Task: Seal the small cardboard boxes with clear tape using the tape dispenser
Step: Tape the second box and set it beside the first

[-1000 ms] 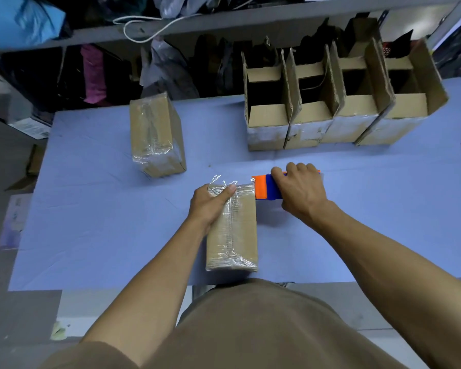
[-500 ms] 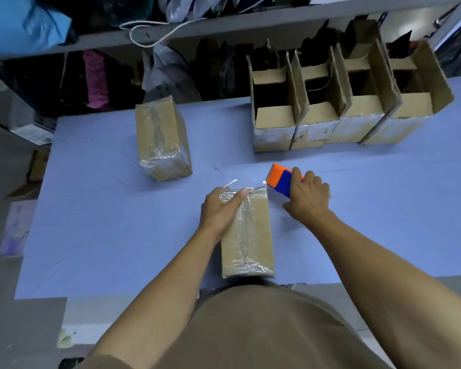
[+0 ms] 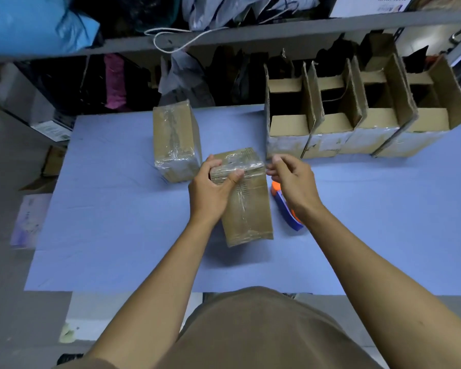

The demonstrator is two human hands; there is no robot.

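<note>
Blue table cover [image 3: 117, 222]; cluttered shelf [image 3: 277, 30] holding bags behind.

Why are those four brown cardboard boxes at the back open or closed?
Open. The four brown cardboard boxes have flaps standing up, with dark insides showing.

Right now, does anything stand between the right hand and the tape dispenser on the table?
Nothing visible does. The tape dispenser lies on the blue table directly under the right hand, beside the box that the left hand grips.

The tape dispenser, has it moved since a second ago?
Yes. The tape dispenser now lies on the table right of the box, nearer the person, released by the right hand.
</note>
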